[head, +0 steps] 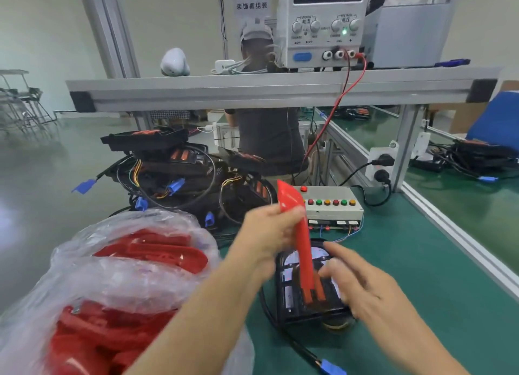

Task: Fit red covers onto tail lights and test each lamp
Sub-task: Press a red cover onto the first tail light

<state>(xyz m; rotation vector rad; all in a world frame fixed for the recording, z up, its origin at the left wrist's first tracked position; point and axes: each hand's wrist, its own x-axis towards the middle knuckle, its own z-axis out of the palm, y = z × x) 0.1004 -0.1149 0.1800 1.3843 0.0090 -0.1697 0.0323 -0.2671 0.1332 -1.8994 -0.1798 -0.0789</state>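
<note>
My left hand (269,231) grips a red cover (302,242) near its upper end and holds it on edge, nearly upright. Its lower end stands on the black tail light (289,293) lying on the green mat. My right hand (354,279) rests on the right side of that tail light, fingers spread and relaxed beside the cover's lower end. From the lamp a black cable runs toward me to a blue plug (332,368).
A clear plastic bag (118,276) of several red covers lies at the left. Behind it is a pile of black tail lights (174,172) with blue plugs. A button test box (331,203) stands behind the lamp, a power supply (323,23) on the shelf above. A person sits beyond the bench.
</note>
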